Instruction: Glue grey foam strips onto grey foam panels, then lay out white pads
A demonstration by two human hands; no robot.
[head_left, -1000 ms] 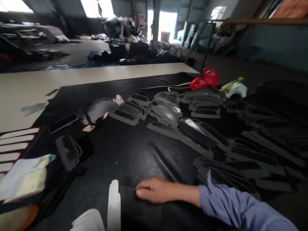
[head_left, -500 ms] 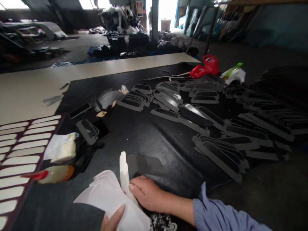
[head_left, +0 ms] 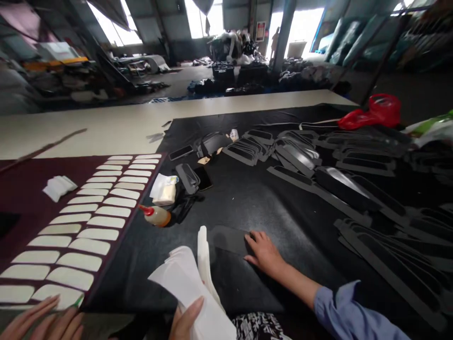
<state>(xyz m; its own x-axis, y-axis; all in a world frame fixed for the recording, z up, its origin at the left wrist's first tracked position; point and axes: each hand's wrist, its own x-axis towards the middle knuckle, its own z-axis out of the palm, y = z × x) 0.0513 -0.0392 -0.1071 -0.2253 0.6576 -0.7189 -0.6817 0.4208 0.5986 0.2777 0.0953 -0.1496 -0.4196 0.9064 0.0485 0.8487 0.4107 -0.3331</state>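
My left hand (head_left: 187, 318), at the bottom centre, is closed round a fanned stack of white sheets (head_left: 193, 288). Beside that stack, a narrow bundle of white strips (head_left: 204, 257) stands out to the right, its lower end hidden behind the sheets. My right hand (head_left: 265, 252) lies on the black-covered table with fingers spread, touching the right end of a flat dark grey piece (head_left: 228, 240). Nothing shows gripped in it.
A glue bottle (head_left: 157, 216), a tissue pack (head_left: 164, 190) and a phone (head_left: 181, 152) lie to the left. White pieces (head_left: 104, 222) sit in rows on maroon material. Another person's hands (head_left: 49, 321) are at the lower left. Dark cut pieces (head_left: 389, 250) spread rightward.
My right hand has left the white strips and moved right onto the dark grey piece. The view has turned left and up, bringing another person's hands into sight. My left hand still holds the sheets.
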